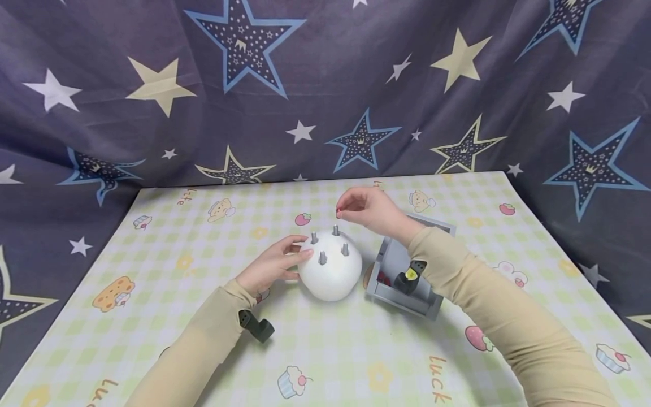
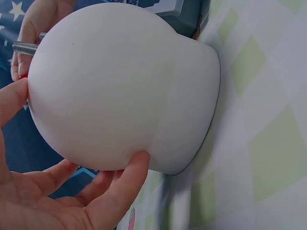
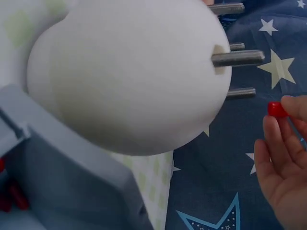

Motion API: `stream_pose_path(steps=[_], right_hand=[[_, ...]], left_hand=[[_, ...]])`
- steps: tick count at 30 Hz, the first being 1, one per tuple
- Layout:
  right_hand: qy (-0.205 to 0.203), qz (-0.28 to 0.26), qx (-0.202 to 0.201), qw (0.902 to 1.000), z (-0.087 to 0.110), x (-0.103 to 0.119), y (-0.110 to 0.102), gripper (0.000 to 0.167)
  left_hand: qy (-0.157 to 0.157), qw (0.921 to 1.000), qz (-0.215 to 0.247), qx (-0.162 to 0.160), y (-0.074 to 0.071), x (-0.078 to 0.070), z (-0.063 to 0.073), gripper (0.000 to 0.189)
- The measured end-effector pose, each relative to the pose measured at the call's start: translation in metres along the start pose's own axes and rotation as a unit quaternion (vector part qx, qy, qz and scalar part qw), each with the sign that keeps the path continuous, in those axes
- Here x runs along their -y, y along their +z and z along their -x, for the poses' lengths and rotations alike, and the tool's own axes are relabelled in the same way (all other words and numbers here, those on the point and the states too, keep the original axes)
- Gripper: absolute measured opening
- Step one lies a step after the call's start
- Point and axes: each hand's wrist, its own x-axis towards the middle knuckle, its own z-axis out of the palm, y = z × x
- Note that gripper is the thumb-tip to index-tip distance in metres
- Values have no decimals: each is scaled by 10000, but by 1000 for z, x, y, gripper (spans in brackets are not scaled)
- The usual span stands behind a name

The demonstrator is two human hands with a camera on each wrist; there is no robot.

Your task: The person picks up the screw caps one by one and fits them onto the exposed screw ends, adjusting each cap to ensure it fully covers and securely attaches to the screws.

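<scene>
**Red piece [image 3: 276, 109] pinched above the ball [image 1: 330, 277]**

The red piece sits between the thumb and forefinger of my right hand [image 1: 373, 209], their tips closed on it and the other fingers loosely bent. It is just above the farthest of four metal studs [image 1: 322, 258] that stand up from the top of the ball, and a gap shows between piece and stud. All four studs are bare.

The white ball rests on its narrower base on the tabletop [image 1: 325, 339], to the right of my left hand [image 1: 274, 260] and below my right. My left hand is spread wide, fingertips resting against the ball's left side; between those fingers there is only the ball's surface.

Just right of the ball lies a grey tray [image 1: 399, 299], set at an angle, partly under my right forearm. More red pieces [image 1: 383, 279] lie in its near left corner; I cannot count them surely.

I wear beige sleeves [image 1: 498, 305], with a black camera [image 1: 256, 326] at each wrist. Beyond the tabletop's checked cover hangs a dark curtain [image 1: 325, 85] printed with stars.
</scene>
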Motion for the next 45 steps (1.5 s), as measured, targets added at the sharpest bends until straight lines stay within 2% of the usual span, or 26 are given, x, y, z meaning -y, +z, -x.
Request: stream_pose_path(steps=[5,15,22,38,45], right_hand=[[-151,228,101,9996,1,-2,2,9],[-523,244,127,9983,2,-6,5,5],[-271,369,169,9988,2,-6,7,6],[-508,444,193,9975,3,-5,7,8],[-489,533,232,9971,4,-5,8,7]], left_hand=[[-24,10000,-9,-22,0,-1,0,56],[-33,10000,31,-42,1,-2,2,57],[-26,10000,55,-50,1,-2,2,56],[-14,10000,71,-61,2,-2,3,56],[14,10000,62,-65,1,0,1,56]])
